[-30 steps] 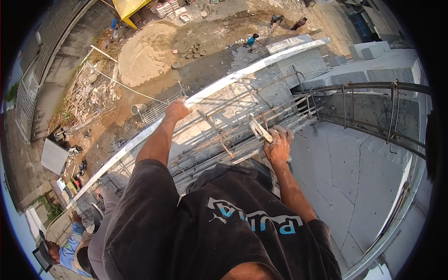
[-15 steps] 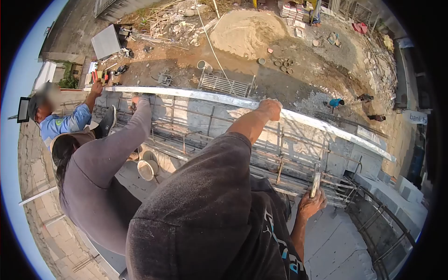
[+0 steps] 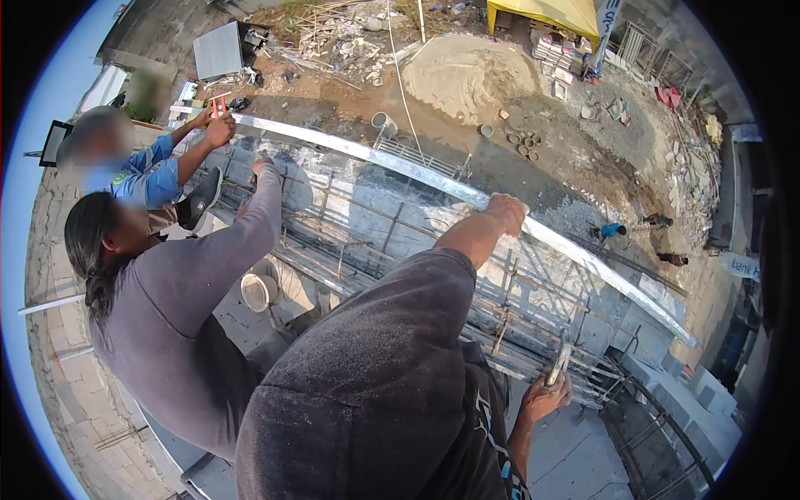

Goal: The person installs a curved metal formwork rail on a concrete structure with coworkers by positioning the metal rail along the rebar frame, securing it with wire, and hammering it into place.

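Now the long pale bar (image 3: 417,172) is seen slanting past the steel rods (image 3: 393,227), gripped partway along by the left hand (image 3: 507,214), that arm stretched outward, knuckles up. Closer in, the right forearm is angled towards the rods, a slim tool (image 3: 559,360) clasped in the right hand (image 3: 546,397), tip raised.

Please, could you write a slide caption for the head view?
Left hand gripping a long pale bar, right hand holding a tool, sand heap below.
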### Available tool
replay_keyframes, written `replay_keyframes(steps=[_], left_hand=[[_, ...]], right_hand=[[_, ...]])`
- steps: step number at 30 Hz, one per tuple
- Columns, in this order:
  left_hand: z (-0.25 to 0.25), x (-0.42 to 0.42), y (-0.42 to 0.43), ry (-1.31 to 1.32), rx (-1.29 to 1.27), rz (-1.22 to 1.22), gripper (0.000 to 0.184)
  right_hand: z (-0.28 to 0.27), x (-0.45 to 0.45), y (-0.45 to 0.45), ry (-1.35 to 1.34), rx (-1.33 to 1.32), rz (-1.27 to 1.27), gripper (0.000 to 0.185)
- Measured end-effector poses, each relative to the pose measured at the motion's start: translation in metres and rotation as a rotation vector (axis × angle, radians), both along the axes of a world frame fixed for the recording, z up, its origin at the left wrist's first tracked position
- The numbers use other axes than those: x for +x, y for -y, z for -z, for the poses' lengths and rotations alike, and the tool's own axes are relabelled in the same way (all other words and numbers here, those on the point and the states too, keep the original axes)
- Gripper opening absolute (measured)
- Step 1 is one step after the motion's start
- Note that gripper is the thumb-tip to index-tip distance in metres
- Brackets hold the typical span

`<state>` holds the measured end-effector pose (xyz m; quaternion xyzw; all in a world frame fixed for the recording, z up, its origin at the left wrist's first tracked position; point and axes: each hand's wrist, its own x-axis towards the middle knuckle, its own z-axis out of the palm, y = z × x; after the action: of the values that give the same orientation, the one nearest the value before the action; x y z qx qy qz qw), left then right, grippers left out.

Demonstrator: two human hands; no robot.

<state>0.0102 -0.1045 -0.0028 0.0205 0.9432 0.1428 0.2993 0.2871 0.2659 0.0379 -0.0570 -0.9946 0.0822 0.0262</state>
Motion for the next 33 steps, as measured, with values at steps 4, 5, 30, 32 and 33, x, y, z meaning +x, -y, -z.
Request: replay_keyframes(steps=[4, 5, 30, 32, 33], left_hand=[[-0.012, -0.014, 0.003, -0.005, 0.009, 0.015, 0.032], [-0.014, -0.019, 0.003, -0.002, 0.010, 0.021, 0.032], [-0.042, -0.007, -0.011, -0.095, 0.027, 0.164, 0.033], [-0.034, -0.006, -0.012, -0.107, 0.047, 0.153, 0.031], [-0.032, -0.005, -0.012, -0.124, 0.047, 0.150, 0.031]], right_hand=[[-0.005, -0.001, 0.004, 0.003, 0.024, 0.005, 0.036], [-0.004, 0.000, 0.002, -0.009, 0.024, -0.003, 0.036], [0.015, 0.001, -0.008, 0.065, 0.025, 0.098, 0.040], [0.010, 0.001, -0.005, 0.050, 0.066, 0.083, 0.039], [0.007, 0.000, -0.002, 0.056, 0.046, 0.093, 0.039]])
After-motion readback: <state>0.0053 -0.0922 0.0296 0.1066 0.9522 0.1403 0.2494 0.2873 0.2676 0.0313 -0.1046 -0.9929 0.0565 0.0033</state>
